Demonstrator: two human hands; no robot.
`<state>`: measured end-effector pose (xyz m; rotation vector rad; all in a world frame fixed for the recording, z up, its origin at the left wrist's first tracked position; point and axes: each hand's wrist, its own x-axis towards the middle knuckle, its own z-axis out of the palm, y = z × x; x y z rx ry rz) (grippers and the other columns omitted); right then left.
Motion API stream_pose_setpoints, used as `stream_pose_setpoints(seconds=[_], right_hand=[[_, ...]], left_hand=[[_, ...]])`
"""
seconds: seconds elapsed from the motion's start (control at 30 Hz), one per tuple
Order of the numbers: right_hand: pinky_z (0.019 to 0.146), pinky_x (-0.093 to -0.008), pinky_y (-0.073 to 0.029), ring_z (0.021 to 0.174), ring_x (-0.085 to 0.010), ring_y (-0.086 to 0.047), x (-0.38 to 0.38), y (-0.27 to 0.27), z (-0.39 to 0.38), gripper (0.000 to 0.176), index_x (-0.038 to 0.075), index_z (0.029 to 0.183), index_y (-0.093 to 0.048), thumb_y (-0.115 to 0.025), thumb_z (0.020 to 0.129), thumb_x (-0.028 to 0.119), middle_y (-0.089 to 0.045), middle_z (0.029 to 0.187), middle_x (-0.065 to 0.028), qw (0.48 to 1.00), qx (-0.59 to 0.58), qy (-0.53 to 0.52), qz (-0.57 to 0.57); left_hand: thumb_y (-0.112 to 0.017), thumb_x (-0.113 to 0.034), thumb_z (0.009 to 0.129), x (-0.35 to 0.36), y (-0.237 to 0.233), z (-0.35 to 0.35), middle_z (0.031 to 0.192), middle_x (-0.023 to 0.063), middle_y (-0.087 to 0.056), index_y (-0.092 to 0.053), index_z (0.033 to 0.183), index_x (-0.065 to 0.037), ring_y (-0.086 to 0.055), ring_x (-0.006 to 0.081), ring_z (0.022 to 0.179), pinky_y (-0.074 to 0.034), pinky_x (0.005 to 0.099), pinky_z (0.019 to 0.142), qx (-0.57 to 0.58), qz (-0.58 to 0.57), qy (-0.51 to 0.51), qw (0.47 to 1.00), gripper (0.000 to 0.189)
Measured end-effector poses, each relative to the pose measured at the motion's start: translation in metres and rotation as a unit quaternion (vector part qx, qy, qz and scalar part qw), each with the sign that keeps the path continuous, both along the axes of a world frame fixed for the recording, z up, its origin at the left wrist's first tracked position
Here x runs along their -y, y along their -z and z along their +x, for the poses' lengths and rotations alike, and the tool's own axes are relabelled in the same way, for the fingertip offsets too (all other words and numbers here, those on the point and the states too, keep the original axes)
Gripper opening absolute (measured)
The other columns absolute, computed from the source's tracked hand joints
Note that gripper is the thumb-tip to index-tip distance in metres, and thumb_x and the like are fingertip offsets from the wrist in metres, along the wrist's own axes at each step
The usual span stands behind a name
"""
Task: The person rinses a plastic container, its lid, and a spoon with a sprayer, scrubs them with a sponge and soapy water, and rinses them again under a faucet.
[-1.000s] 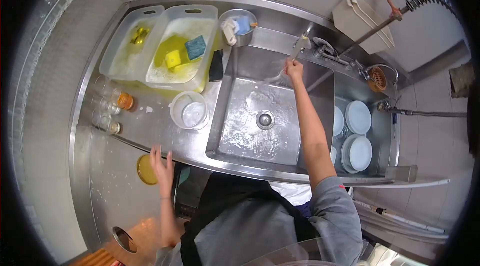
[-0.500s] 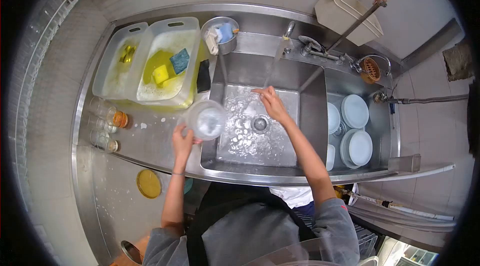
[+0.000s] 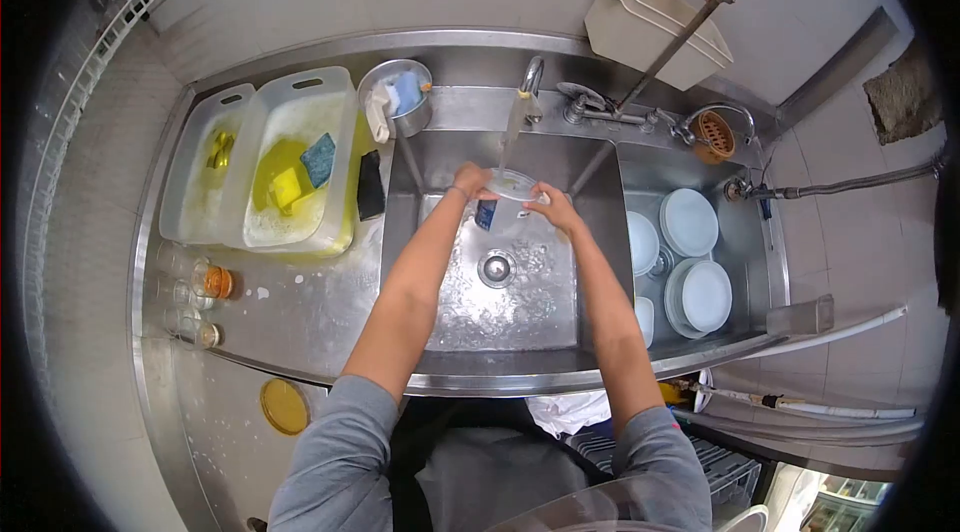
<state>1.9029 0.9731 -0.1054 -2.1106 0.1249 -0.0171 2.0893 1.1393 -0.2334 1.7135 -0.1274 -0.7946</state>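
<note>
A clear round plastic container (image 3: pixel 513 186) with a dark blue label hangs over the back of the middle sink basin (image 3: pixel 500 317), under the stream from the faucet (image 3: pixel 533 77). My left hand (image 3: pixel 472 180) grips its left rim, and my right hand (image 3: pixel 550 204) holds its right side. Water runs down to the container's opening. The fingertips beneath the rim are partly hidden.
Two soapy tubs (image 3: pixel 298 97) with sponges stand left, beside a metal pot (image 3: pixel 418 117). Several glasses (image 3: pixel 200 335) line the left edge. White plates (image 3: pixel 707 297) lie in the right basin, near a hanging spray hose (image 3: pixel 650 62).
The container has moved from the counter's edge at the left to under the running water. My right hand, which was apart from it, has taken hold of its right side.
</note>
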Motion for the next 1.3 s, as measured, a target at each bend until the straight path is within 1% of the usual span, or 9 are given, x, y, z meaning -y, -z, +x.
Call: stream_pose_setpoints(seconds=[0.1,0.2,0.33,0.47,0.63,0.77,0.83,1.17,1.3], right_hand=[[0.055,-0.0249,-0.043,0.060,-0.0076,-0.046,0.008,0.003,0.023,0.029,0.010,0.085,-0.051,-0.071,0.071,0.026,-0.048,0.070,0.0015,0.974,-0.173,0.017,0.145],[0.057,-0.0297,-0.048,0.058,-0.0078,-0.045,0.010,-0.009,0.033,0.030,0.011,0.087,-0.050,-0.071,0.071,0.027,-0.047,0.068,0.0017,0.940,-0.250,0.030,0.228],[0.058,-0.0331,-0.051,0.056,-0.0085,-0.045,0.008,-0.019,0.049,0.034,0.011,0.088,-0.049,-0.070,0.071,0.031,-0.045,0.065,0.0029,0.938,-0.285,-0.021,0.194],[0.060,-0.0350,-0.050,0.066,-0.0163,-0.052,-0.024,-0.034,0.045,0.037,0.008,0.085,-0.051,-0.073,0.066,0.030,-0.051,0.073,-0.0050,0.982,-0.181,0.012,0.053],[0.067,-0.0395,-0.047,0.080,-0.0333,-0.057,-0.050,0.011,0.026,0.042,0.002,0.082,-0.054,-0.078,0.057,0.025,-0.058,0.087,-0.0192,0.957,0.114,0.096,-0.248],[0.066,-0.0400,-0.045,0.078,-0.0369,-0.056,-0.066,0.022,0.002,0.043,-0.001,0.075,-0.054,-0.080,0.052,0.025,-0.057,0.083,-0.0194,0.979,0.101,0.082,-0.155],[0.066,-0.0396,-0.044,0.077,-0.0362,-0.056,-0.071,0.038,-0.001,0.043,-0.001,0.074,-0.055,-0.080,0.051,0.024,-0.057,0.081,-0.0197,0.960,0.067,0.195,-0.189],[0.062,-0.0354,-0.047,0.062,-0.0261,-0.058,-0.045,0.056,-0.003,0.044,0.000,0.067,-0.056,-0.081,0.052,0.032,-0.061,0.077,-0.0184,0.959,-0.026,0.271,-0.078],[0.065,-0.0390,-0.049,0.062,-0.0244,-0.058,-0.031,0.089,-0.025,0.044,0.004,0.080,-0.056,-0.075,0.062,0.039,-0.051,0.057,-0.0056,0.914,-0.177,0.291,0.220]], left_hand=[[-0.053,-0.016,0.080,0.013,0.004,0.010,0.077,0.0208,-0.060,-0.054,0.084,0.012,-0.063,0.0292,0.069,-0.056,0.0351,0.054,0.029,-0.023,0.009,0.999,0.028],[-0.052,-0.016,0.081,0.011,-0.088,-0.027,0.075,0.0174,-0.062,-0.056,0.082,0.010,-0.063,0.0255,0.068,-0.055,0.0328,0.057,-0.080,0.051,-0.058,0.994,0.026],[-0.050,-0.014,0.082,-0.013,-0.157,-0.048,0.077,0.0158,-0.062,-0.056,0.084,0.011,-0.064,0.0247,0.068,-0.055,0.0336,0.057,-0.013,0.154,0.002,0.988,0.025],[-0.052,-0.003,0.077,-0.035,-0.140,-0.036,0.081,0.0234,-0.061,-0.052,0.084,0.013,-0.064,0.0274,0.062,-0.055,0.0354,0.051,-0.187,0.028,-0.096,0.977,0.018],[-0.057,-0.008,0.077,-0.027,-0.152,-0.036,0.082,0.0139,-0.061,-0.059,0.083,0.002,-0.062,0.0258,0.071,-0.054,0.0367,0.051,0.004,0.112,-0.114,0.987,0.011],[-0.058,0.001,0.073,-0.011,-0.175,-0.047,0.073,0.0057,-0.057,-0.058,0.083,-0.005,-0.056,0.0154,0.062,-0.053,0.0309,0.054,-0.075,-0.002,-0.108,0.991,0.011],[-0.058,0.002,0.074,-0.001,-0.170,-0.050,0.074,0.0086,-0.059,-0.059,0.079,-0.002,-0.057,0.0174,0.061,-0.053,0.0311,0.052,-0.109,-0.032,-0.121,0.986,0.007],[-0.052,-0.002,0.081,0.044,-0.120,-0.054,0.074,0.0126,-0.060,-0.057,0.089,0.003,-0.061,0.0218,0.064,-0.054,0.0294,0.051,-0.208,-0.142,-0.289,0.924,0.010],[-0.042,-0.020,0.088,0.055,-0.109,-0.042,0.069,0.0084,-0.058,-0.056,0.084,-0.004,-0.057,0.0172,0.057,-0.046,0.0267,0.044,-0.287,-0.263,-0.308,0.868,0.022]])
